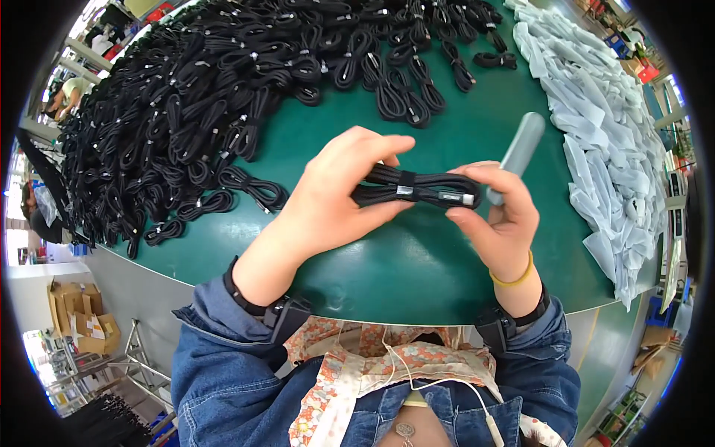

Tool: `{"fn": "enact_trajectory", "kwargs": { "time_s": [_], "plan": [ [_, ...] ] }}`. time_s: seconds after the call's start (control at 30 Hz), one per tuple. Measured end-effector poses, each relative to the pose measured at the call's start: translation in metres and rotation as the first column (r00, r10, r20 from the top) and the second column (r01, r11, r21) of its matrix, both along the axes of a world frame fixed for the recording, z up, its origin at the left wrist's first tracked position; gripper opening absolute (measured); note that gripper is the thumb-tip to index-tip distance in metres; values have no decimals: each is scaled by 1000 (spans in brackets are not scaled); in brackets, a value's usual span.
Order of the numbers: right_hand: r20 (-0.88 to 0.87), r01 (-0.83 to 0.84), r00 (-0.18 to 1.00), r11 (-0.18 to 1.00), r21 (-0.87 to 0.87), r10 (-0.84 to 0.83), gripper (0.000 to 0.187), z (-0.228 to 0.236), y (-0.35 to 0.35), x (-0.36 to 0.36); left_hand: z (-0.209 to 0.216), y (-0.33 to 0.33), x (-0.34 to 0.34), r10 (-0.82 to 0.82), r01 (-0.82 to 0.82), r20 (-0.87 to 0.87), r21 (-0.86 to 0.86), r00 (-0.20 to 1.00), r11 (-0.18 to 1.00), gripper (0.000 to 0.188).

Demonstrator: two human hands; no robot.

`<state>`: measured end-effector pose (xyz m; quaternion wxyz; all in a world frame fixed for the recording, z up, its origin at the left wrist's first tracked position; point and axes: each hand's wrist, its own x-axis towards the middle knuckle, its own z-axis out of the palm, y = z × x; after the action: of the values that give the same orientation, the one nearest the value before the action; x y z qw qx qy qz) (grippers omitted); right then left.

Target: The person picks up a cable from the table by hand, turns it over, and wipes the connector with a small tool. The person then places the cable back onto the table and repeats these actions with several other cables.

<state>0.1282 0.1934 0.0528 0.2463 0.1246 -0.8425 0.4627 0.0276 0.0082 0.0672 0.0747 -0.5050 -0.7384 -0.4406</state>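
Observation:
A coiled black cable (417, 188), bound at its middle by a black tie, is held level in front of me, a silvery connector showing near its right end. My left hand (335, 186) is closed round the left end, its thumb along the lower side and its index finger raised above the coil. My right hand (503, 212) pinches the right end between thumb and fingers. A smooth grey-green stick-like thing (523, 145) slants up from behind the right fingers; I cannot tell whether the hand holds it or it lies on the table.
A large heap of coiled black cables (208, 89) covers the far and left parts of the green table (372, 276). Along the right edge lies a long pile of whitish translucent plastic bags (596, 141). Cardboard boxes (82, 316) stand on the left beyond the table; a person (71, 97) is farther back.

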Motion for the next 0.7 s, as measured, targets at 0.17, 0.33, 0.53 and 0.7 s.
{"fn": "enact_trajectory", "kwargs": {
  "time_s": [0.17,0.33,0.53,0.7],
  "plan": [
    [-90,-87,994,944,-317,61,45,2,-7,2,-4,-10,-2,-187,125,301,212,935,969,55],
    [-189,-143,976,977,-160,112,46,8,-5,2,-2,-6,7,-264,79,407,416,874,906,52],
    [-246,-151,964,972,-179,105,48,6,-7,4,-4,-10,10,-313,145,451,369,836,918,60],
    [-220,-136,971,975,-177,95,49,5,-5,7,-6,-10,13,-287,118,496,345,819,931,58]
  ]
}}
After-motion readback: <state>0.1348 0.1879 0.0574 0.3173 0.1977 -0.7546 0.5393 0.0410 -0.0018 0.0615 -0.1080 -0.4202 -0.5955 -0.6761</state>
